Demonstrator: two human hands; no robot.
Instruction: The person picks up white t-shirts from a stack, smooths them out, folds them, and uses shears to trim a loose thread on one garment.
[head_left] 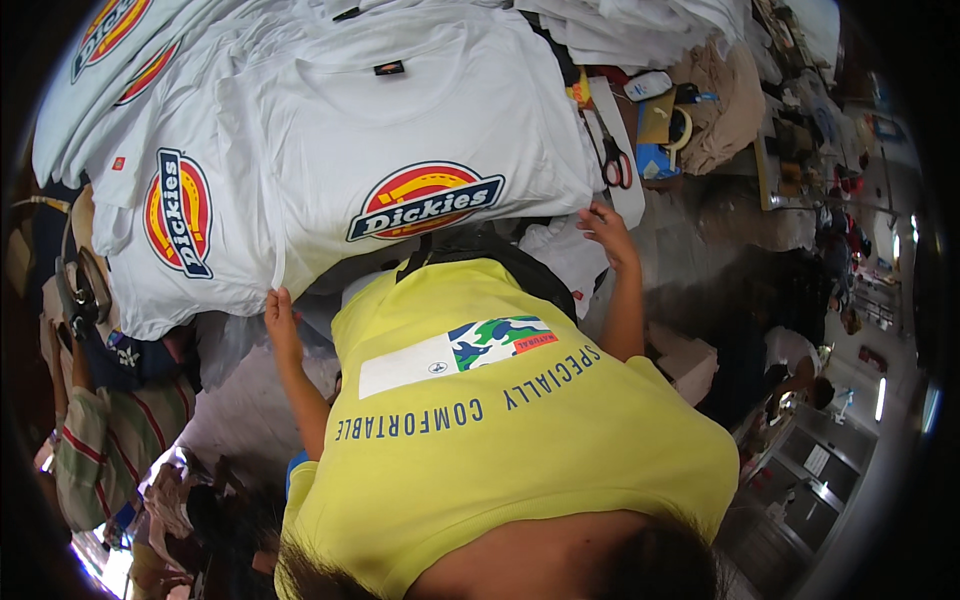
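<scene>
Your left fingers point(284, 300) pinch the hem of the white fabric T-shirt point(330, 130) with a red-yellow-navy print, spread over layered white garments point(230, 230), but whether your right fingers point(600, 222) grip its corner isn't clear, so uneven pulling could skew it.

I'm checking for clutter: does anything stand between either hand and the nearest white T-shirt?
Nothing visible: the left hand pinches the white T-shirt at one corner; the right hand is at another. The scissors lie off to its right.
</scene>
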